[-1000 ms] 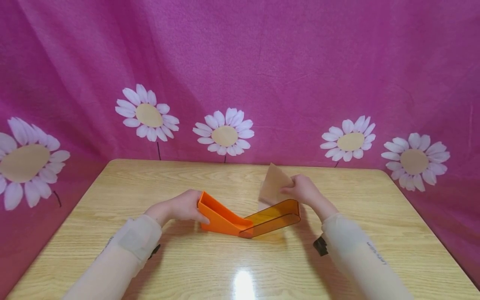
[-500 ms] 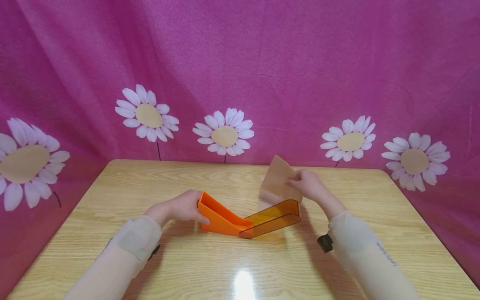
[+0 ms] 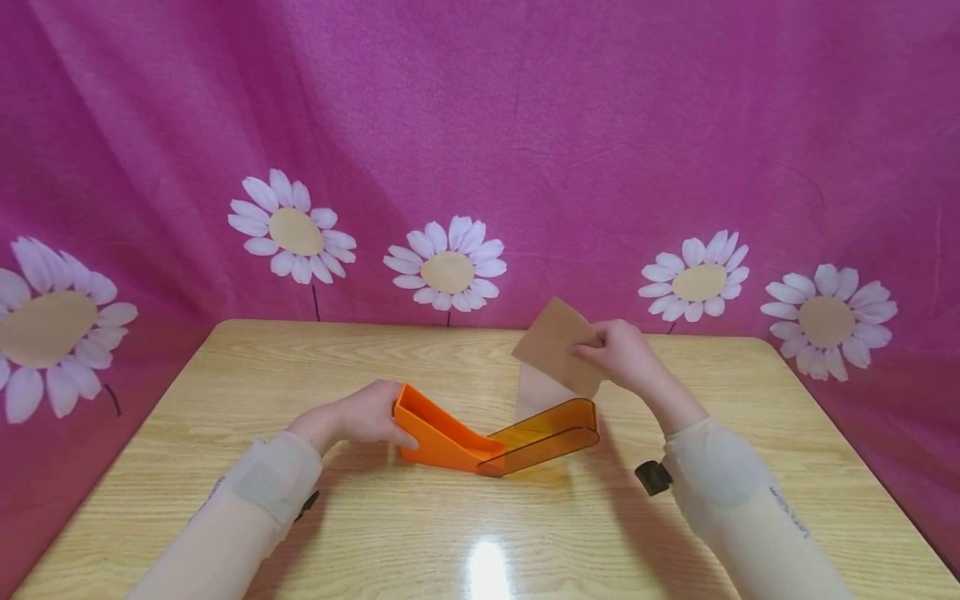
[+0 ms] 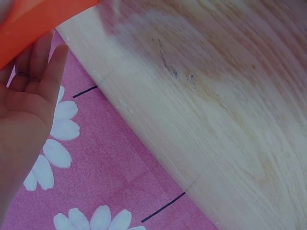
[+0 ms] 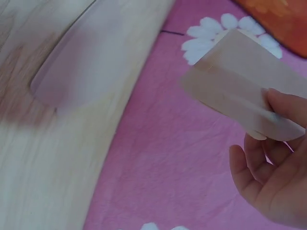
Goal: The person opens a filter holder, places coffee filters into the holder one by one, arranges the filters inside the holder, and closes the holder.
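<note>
My left hand (image 3: 360, 415) grips the tall left end of an orange plastic case (image 3: 442, 435), thumb on its near side. A see-through amber lid (image 3: 551, 437) slants up from the case's low right end, swung open. Behind the lid, my right hand (image 3: 628, 354) pinches a thin brown sheet, like paper or card (image 3: 555, 346), between thumb and fingers. The sheet is held tilted, corner up. A pale, round-ended flat piece (image 5: 79, 67) lies on the table below it in the right wrist view. The left wrist view shows part of the orange case (image 4: 43, 21) over the left fingers.
The light wooden table (image 3: 375, 533) ends at the back against a pink cloth (image 3: 525, 150) printed with white daisies. Both forearms wear pale sleeves, with a black strap piece (image 3: 654, 477) at the right wrist.
My right hand has risen and moved slightly right and away, lifting the brown sheet and turning it. More of the pale piece beneath shows. The left hand, case and lid stay put.
</note>
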